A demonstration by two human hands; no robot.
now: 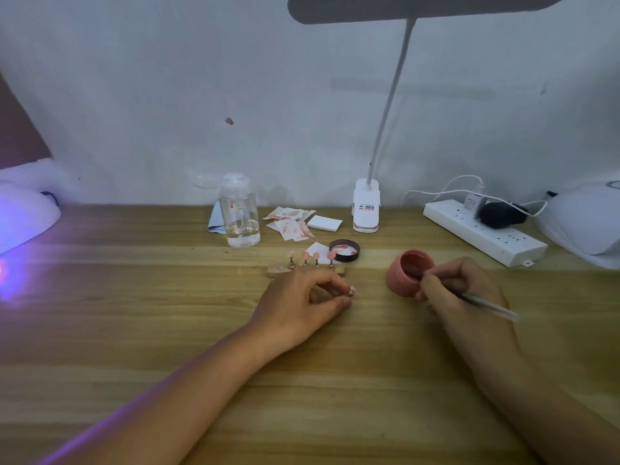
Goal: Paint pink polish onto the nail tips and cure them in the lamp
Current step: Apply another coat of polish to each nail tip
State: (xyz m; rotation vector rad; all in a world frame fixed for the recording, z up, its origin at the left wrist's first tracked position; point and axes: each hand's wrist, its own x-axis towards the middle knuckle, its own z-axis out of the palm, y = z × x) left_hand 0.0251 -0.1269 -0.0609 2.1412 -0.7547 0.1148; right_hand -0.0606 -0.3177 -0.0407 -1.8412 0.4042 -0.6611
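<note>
Both forearms [201, 380] reach up from the bottom edge over the wooden table [134, 330]. My left hand [302, 297] pinches a nail tip [352, 291] between thumb and forefinger, too blurred to judge its coat. My right hand [463, 286] grips the brush [486, 305], bristles hidden inside the tilted pink polish pot [404, 275]. Behind, four tips [305, 256] stand on a wooden holder [278, 270] near the lid [344, 250]. One curing lamp [23, 213] glows violet, cut off at left; another lamp [583, 223] is cropped at right.
</note>
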